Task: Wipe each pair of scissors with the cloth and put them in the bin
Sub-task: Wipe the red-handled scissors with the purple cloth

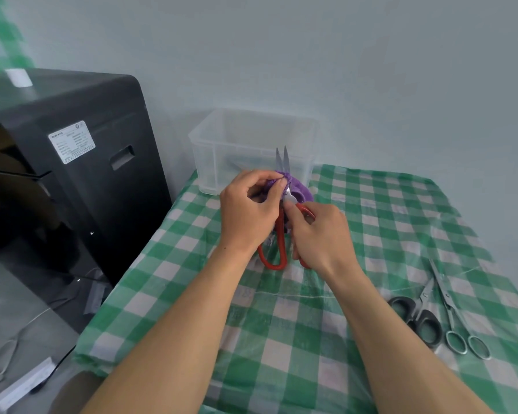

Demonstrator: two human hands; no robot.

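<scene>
Red-handled scissors point(280, 234) stand upright over the table's middle, blades slightly apart and pointing up toward the bin. My right hand point(320, 237) grips one red handle loop. My left hand point(250, 207) pinches a purple cloth point(299, 189) against the blades near the pivot. The clear plastic bin point(251, 144) stands at the table's far edge, just behind the scissors; something lies blurred inside it. Black-handled scissors point(419, 318) and all-metal scissors point(452, 318) lie on the table at the right.
A green and white checked cloth point(311, 339) covers the table. A large black machine point(72, 174) stands to the left, close to the table's edge. A pale wall rises behind the bin.
</scene>
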